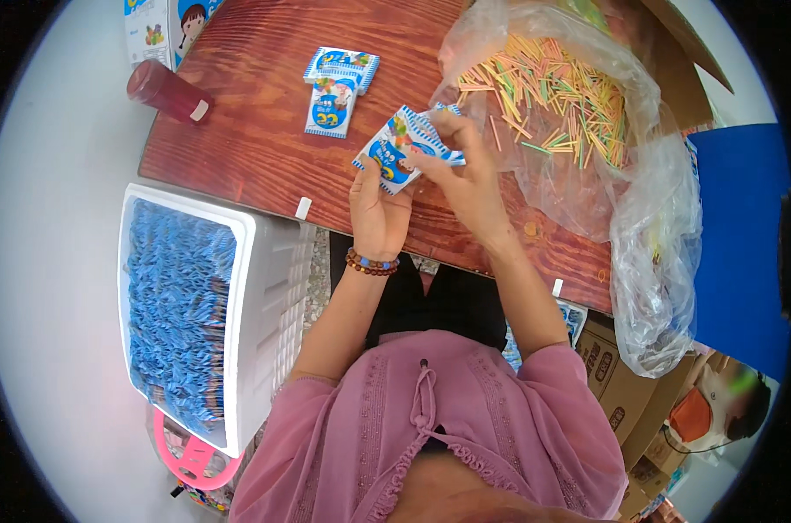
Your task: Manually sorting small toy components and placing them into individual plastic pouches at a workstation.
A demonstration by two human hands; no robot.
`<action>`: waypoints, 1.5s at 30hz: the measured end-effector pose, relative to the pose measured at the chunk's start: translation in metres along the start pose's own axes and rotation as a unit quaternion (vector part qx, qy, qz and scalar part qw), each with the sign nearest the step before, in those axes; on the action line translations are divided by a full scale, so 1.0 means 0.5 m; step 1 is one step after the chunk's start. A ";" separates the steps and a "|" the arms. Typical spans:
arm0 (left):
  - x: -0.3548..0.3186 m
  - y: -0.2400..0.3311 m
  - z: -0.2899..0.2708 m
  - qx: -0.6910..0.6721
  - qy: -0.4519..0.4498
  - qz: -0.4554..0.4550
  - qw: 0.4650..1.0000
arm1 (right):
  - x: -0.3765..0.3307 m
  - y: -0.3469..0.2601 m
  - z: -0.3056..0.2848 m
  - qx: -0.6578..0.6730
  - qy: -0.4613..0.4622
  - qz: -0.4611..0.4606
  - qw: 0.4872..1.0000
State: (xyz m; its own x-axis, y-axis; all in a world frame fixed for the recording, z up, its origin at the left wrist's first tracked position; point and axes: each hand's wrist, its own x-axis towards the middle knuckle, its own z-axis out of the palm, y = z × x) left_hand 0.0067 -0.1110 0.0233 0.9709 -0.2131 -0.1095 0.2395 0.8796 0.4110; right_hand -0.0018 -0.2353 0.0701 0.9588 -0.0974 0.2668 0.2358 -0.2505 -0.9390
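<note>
Grip of the left hand (382, 213) pinches the lower left edge of a blue-and-white packet (397, 144) near the centre of the frame; the right hand (472, 179) closes thumb and fingers on its right end, though whether a 2nd packet sits behind is hard to tell. If the 2 hands pulled unevenly, the wrapper might crease, tear or slip free. A sideways sweep of the right hand could snag the plastic bag (578, 205) at upper right and spill sticks (591, 96) over the tabletop (238, 152)
</note>
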 end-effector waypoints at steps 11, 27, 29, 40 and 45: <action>0.028 0.094 -0.045 0.109 0.047 0.060 0.991 | 0.120 0.013 0.052 0.038 -0.171 0.105 0.979; 0.081 0.141 -0.112 0.476 0.143 0.286 0.819 | 0.279 0.115 0.118 -0.183 -0.168 0.097 0.964; 0.059 0.121 -0.086 0.628 0.122 0.290 0.711 | 0.264 0.097 0.091 -0.204 -0.150 0.084 0.964; 0.097 0.018 -0.005 0.814 0.053 0.189 0.547 | 0.070 0.097 -0.103 -0.222 0.024 0.032 0.974; 0.129 0.008 -0.024 0.827 0.069 0.154 0.537 | 0.044 0.086 -0.094 -0.392 -0.016 0.004 0.920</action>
State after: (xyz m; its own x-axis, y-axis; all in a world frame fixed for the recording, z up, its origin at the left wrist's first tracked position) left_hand 0.0699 -0.1163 0.0069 0.9841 -0.0325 0.1749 -0.1414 -0.7398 0.6578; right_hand 0.0220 -0.2935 0.0458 0.9674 -0.0770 0.2414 0.0539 -0.8683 -0.4931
